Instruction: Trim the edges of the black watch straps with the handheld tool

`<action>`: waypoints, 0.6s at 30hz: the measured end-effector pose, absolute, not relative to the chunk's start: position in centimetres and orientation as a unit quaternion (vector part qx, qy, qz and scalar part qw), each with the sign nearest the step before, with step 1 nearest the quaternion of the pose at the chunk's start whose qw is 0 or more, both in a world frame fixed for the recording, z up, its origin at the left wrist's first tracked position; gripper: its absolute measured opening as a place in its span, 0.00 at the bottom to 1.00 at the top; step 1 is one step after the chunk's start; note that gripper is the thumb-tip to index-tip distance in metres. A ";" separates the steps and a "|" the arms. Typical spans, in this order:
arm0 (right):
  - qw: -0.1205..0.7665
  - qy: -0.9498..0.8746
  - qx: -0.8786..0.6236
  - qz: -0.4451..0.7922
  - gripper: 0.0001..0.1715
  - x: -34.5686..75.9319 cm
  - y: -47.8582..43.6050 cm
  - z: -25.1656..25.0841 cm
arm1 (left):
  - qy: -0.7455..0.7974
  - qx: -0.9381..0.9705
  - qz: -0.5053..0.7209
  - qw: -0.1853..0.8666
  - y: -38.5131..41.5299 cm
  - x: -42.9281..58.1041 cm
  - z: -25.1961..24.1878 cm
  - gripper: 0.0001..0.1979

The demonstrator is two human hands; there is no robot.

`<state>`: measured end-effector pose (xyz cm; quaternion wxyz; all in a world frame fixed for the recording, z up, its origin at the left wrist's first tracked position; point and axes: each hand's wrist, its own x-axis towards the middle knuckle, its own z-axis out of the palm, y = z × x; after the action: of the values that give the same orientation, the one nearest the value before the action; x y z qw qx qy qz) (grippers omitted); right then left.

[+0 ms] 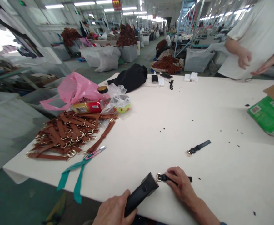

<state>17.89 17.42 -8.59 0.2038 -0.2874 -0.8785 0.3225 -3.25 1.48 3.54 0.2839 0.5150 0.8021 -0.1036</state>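
Note:
My left hand (pixel 114 207) is wrapped round a black handheld tool (pixel 140 193) shaped like a flashlight, with a flared head and a small button. Its head points up and right, close to the gold buckle of a short black buckle strap (pixel 162 177). That strap lies on the white table, and the fingers of my right hand (pixel 179 182) close over its middle; its dark tail shows past the hand. A second black buckle strap (pixel 199 147) lies farther back, with its gold buckle toward the left.
Brown buckle straps (pixel 64 132) are heaped at left beside scissors (pixel 96 153) with a teal ribbon. Behind them are a pink bag (pixel 76 87), a bottle (pixel 87 107) and a black cloth (pixel 132 76). A green box (pixel 268 115) stands right; a person (pixel 258 40) stands across the table.

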 end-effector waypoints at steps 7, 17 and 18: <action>0.244 -0.866 -0.281 0.333 0.14 19.6 15.3 -10.1 | 0.742 0.603 -0.145 0.254 4.0 -2.2 2.8 0.20; 0.248 -0.855 -0.272 0.364 0.06 19.4 15.6 -9.3 | 0.723 0.627 -0.172 0.232 6.4 -1.7 3.3 0.14; 0.240 -0.855 -0.270 0.373 0.06 19.4 15.6 -9.1 | 0.725 0.624 -0.178 0.232 6.2 -1.8 3.3 0.15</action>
<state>19.36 15.61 -9.06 0.2396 -0.2699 -0.8549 0.3725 -1.80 6.22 3.32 0.2323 0.6237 0.7247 -0.1782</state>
